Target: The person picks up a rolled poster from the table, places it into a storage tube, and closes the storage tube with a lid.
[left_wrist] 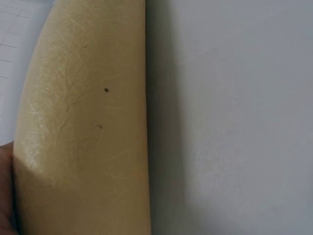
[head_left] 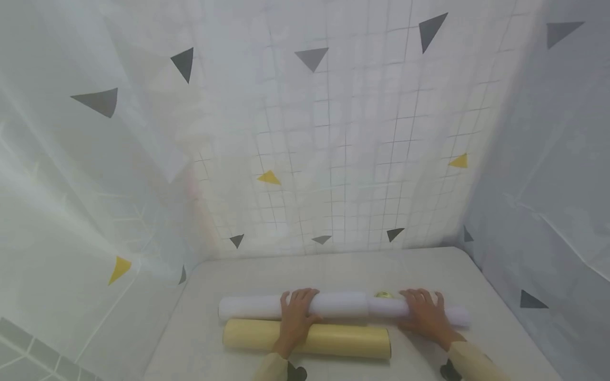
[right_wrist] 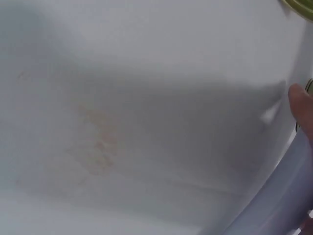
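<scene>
A thick white roll [head_left: 252,308] lies crosswise on the white table, with a thinner white roll [head_left: 387,307] continuing its line to the right. My left hand [head_left: 296,317] grips the thick white roll, fingers over its far side and thumb on the near side. That wrist passes over a yellow roll [head_left: 350,340], which lies just in front and fills much of the left wrist view. Over the thinner roll, my right hand [head_left: 426,315] holds with spread, bent fingers. In the right wrist view, a fingertip [right_wrist: 299,103] shows beside the thinner roll [right_wrist: 279,208].
A small round gold-green object [head_left: 383,294] sits behind the thinner roll, near the right hand. White sheeting with grey and yellow triangles [head_left: 333,159] hangs behind the table [head_left: 333,270] and along both sides. Faint brownish marks [right_wrist: 100,142] show on the white surface.
</scene>
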A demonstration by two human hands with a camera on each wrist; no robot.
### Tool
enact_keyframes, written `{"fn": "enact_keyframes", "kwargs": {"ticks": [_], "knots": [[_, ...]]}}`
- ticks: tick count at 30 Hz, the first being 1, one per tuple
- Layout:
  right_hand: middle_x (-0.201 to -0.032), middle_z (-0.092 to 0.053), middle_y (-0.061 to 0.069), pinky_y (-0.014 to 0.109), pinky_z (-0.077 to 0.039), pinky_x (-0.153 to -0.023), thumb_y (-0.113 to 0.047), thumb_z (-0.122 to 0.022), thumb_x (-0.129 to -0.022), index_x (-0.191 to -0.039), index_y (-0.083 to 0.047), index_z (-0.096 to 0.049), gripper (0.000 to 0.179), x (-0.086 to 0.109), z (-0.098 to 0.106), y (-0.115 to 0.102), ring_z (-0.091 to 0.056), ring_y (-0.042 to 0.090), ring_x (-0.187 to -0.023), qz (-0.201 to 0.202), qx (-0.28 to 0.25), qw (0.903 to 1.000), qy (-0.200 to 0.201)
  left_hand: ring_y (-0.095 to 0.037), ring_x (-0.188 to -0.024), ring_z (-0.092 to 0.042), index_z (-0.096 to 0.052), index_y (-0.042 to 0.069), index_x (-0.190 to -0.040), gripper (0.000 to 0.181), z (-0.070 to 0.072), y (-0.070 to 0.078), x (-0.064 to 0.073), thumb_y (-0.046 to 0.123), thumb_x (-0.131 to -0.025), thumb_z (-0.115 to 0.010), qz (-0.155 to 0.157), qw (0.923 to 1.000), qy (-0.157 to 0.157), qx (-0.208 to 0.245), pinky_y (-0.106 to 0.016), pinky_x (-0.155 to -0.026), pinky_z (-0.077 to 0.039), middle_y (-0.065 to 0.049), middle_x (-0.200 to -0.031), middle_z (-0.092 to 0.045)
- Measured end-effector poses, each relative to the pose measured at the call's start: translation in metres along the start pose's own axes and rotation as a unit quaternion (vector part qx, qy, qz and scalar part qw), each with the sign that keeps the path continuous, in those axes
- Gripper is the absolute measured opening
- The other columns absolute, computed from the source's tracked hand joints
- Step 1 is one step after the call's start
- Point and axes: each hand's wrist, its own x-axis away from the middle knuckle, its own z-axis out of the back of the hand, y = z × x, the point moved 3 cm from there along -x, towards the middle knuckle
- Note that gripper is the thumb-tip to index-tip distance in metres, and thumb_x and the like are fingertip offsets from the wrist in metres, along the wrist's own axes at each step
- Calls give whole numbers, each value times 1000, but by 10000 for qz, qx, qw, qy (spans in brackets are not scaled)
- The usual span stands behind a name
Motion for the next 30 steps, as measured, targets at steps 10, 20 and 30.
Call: {"fn": "enact_keyframes", "kwargs": {"ticks": [10, 20, 30], "knots": [[-121, -71, 17, 80, -29, -105, -28, -90, -72, -113, -7, -68, 51, -6, 6, -12, -58, 42, -121, -247, -38, 9996, -110, -25, -130, -58, -60, 24, -136, 66, 1, -3, -3, 42, -77, -83, -30, 10000, 25, -65, -66, -116, -28, 1, -138, -66], [-111, -76, 8, 53, -51, -87, -33, -87, -76, -115, -12, -68, 49, -15, 10, -28, -70, 28, -101, 103, -340, 9992, -156, -25, -131, -57, -61, 24, -136, 64, 0, -4, -5, 41, -78, -83, 16, 9999, -42, 91, -66, -118, -27, 1, -139, -66], [-113, -76, 8, 49, -52, -87, -18, -92, -68, -118, -12, -68, 56, -30, 9, -56, -69, 26, -100, 633, -445, 9968, 192, -25, -131, -57, -60, 25, -136, 65, -2, -7, -5, 43, -78, -81, 29, 10000, -68, 66, -65, -117, -27, 1, -139, -66]]}}
